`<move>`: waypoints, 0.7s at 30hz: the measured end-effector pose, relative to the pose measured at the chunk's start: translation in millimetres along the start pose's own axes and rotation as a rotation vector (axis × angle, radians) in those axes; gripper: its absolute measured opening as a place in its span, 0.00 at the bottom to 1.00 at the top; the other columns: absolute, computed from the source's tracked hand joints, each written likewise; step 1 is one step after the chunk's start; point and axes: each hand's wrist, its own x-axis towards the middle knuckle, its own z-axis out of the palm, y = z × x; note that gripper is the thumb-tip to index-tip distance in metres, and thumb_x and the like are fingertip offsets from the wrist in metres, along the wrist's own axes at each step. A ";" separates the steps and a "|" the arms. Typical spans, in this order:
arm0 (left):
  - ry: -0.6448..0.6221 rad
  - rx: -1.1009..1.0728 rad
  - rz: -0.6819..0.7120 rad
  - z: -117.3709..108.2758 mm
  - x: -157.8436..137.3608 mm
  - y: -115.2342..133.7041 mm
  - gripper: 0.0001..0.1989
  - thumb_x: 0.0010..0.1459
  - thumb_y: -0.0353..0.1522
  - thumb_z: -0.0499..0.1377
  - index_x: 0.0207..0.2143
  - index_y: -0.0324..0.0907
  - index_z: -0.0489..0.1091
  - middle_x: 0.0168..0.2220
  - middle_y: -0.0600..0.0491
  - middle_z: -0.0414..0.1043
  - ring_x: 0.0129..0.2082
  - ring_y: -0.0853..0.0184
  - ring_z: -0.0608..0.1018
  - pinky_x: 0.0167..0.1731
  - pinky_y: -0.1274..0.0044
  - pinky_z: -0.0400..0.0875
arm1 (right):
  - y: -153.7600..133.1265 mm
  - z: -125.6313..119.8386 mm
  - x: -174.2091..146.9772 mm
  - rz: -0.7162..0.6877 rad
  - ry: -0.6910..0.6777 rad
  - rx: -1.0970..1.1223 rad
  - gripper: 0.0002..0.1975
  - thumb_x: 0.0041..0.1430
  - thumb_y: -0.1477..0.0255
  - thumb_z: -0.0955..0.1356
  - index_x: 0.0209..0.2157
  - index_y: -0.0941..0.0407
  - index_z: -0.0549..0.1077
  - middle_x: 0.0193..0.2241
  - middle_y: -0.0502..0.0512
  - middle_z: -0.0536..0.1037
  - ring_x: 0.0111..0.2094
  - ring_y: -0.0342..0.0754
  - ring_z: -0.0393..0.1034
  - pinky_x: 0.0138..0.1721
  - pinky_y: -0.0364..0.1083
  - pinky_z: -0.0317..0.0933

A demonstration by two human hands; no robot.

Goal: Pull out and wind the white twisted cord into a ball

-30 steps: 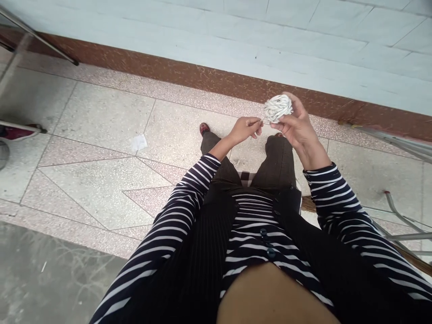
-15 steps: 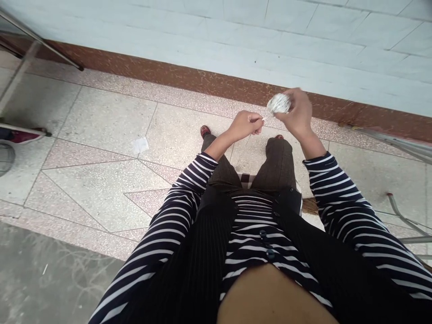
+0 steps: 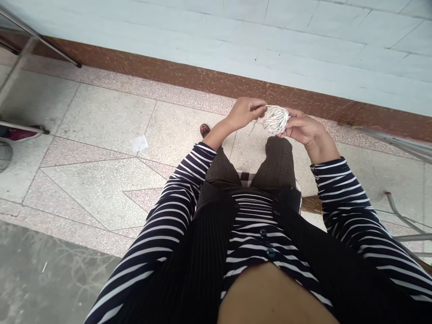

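A whitish ball of cord (image 3: 276, 120) with thin dark lines between its windings is held out in front of me, above my knees. My right hand (image 3: 305, 130) grips it from the right, thumb and fingers closed on its edge. My left hand (image 3: 245, 112) is at the ball's left side, its fingers pinched on the cord's strand where it meets the ball. A thin loose length hangs below the left fingers; where it ends I cannot make out.
A pale wall with a brown skirting (image 3: 162, 67) runs ahead. A white paper scrap (image 3: 139, 144) lies on the tiled floor. Metal frames stand left (image 3: 60, 49) and right (image 3: 405, 216). Broom bristles (image 3: 311, 204) show by my right side, and another person's shoe (image 3: 22, 133) at far left.
My right hand has turned and come down a little, so the ball faces differently and looks sharper. My left hand has risen slightly and now meets the ball's left side.
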 end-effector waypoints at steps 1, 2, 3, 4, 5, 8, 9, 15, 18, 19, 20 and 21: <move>-0.050 0.006 -0.015 -1.7 -3.2 -2.6 0.13 0.69 0.35 0.65 0.31 0.38 0.76 0.30 0.51 0.77 0.34 0.67 0.81 0.37 0.77 0.75 | -1.1 2.4 -2.3 -0.019 0.020 0.010 0.36 0.45 0.63 0.82 0.58 0.51 0.79 0.40 0.57 0.84 0.40 0.62 0.84 0.35 0.61 0.82; -0.093 0.003 -0.037 -3.2 -6.8 -5.5 0.14 0.70 0.37 0.65 0.31 0.38 0.76 0.30 0.50 0.78 0.33 0.69 0.80 0.35 0.77 0.75 | -3.3 4.6 -4.6 -0.038 0.045 0.011 0.37 0.46 0.62 0.82 0.59 0.50 0.78 0.41 0.58 0.84 0.42 0.63 0.84 0.36 0.62 0.82; -0.114 -0.024 -0.066 -4.0 -10.6 -8.6 0.15 0.70 0.38 0.65 0.31 0.38 0.76 0.30 0.49 0.79 0.32 0.70 0.80 0.34 0.78 0.76 | -6.7 6.6 -7.0 -0.054 0.070 0.005 0.37 0.46 0.61 0.82 0.59 0.49 0.77 0.43 0.58 0.84 0.44 0.64 0.84 0.37 0.62 0.82; -0.119 -0.051 -0.092 -4.2 -14.1 -11.8 0.16 0.71 0.39 0.64 0.31 0.38 0.76 0.31 0.49 0.79 0.32 0.70 0.81 0.34 0.79 0.76 | -11.3 8.4 -9.4 -0.069 0.095 -0.004 0.37 0.47 0.60 0.82 0.59 0.47 0.76 0.44 0.58 0.84 0.46 0.65 0.83 0.38 0.62 0.82; -0.115 -0.076 -0.117 -3.6 -17.0 -14.8 0.17 0.72 0.39 0.63 0.32 0.38 0.76 0.31 0.49 0.80 0.32 0.71 0.81 0.33 0.79 0.77 | -16.8 10.0 -11.9 -0.084 0.116 -0.015 0.37 0.47 0.59 0.82 0.60 0.45 0.75 0.46 0.57 0.84 0.48 0.66 0.83 0.39 0.62 0.82; -0.094 -0.131 -0.163 1.1 -20.6 -20.2 0.18 0.72 0.40 0.63 0.32 0.37 0.76 0.31 0.49 0.80 0.32 0.72 0.81 0.33 0.81 0.77 | -36.0 12.6 -18.0 -0.121 0.159 -0.053 0.38 0.47 0.57 0.82 0.60 0.42 0.74 0.50 0.57 0.83 0.53 0.68 0.81 0.42 0.62 0.83; -0.089 -0.141 -0.164 3.1 -20.2 -20.2 0.18 0.72 0.41 0.63 0.31 0.37 0.76 0.31 0.49 0.80 0.32 0.72 0.81 0.33 0.81 0.78 | -42.1 12.6 -19.1 -0.133 0.168 -0.065 0.37 0.47 0.57 0.82 0.59 0.42 0.74 0.51 0.57 0.83 0.55 0.68 0.80 0.42 0.62 0.83; -0.141 -0.129 -0.137 10.0 -20.5 -6.3 0.19 0.70 0.39 0.64 0.27 0.37 0.75 0.30 0.48 0.81 0.31 0.73 0.81 0.31 0.83 0.76 | -54.5 1.7 -1.2 -0.273 0.295 -0.048 0.27 0.49 0.57 0.82 0.48 0.42 0.74 0.52 0.54 0.82 0.59 0.67 0.76 0.51 0.66 0.80; -0.188 -0.123 -0.155 10.2 -28.3 1.3 0.20 0.70 0.37 0.63 0.25 0.37 0.75 0.29 0.48 0.80 0.28 0.73 0.80 0.28 0.83 0.74 | -36.8 -10.2 21.2 -0.360 0.474 -0.103 0.27 0.48 0.63 0.83 0.45 0.44 0.70 0.51 0.56 0.81 0.54 0.64 0.75 0.51 0.67 0.77; -0.210 -0.123 -0.167 9.9 -31.3 3.5 0.20 0.70 0.37 0.63 0.25 0.37 0.75 0.28 0.48 0.80 0.28 0.73 0.79 0.28 0.83 0.74 | -27.5 -14.6 28.1 -0.381 0.516 -0.164 0.28 0.48 0.64 0.83 0.46 0.45 0.70 0.52 0.56 0.80 0.55 0.64 0.74 0.51 0.66 0.77; -0.239 -0.124 -0.181 9.4 -34.0 5.6 0.19 0.69 0.37 0.63 0.25 0.37 0.75 0.28 0.48 0.80 0.27 0.74 0.79 0.27 0.83 0.74 | -17.2 -18.6 33.9 -0.393 0.506 -0.244 0.28 0.50 0.63 0.82 0.48 0.44 0.69 0.54 0.57 0.79 0.59 0.65 0.71 0.53 0.66 0.76; -0.273 -0.124 -0.197 8.9 -36.3 7.6 0.19 0.69 0.36 0.63 0.25 0.37 0.76 0.27 0.48 0.80 0.26 0.74 0.79 0.27 0.83 0.73 | -6.4 -21.6 38.2 -0.395 0.467 -0.325 0.28 0.52 0.62 0.81 0.50 0.45 0.68 0.57 0.58 0.77 0.63 0.66 0.68 0.54 0.66 0.75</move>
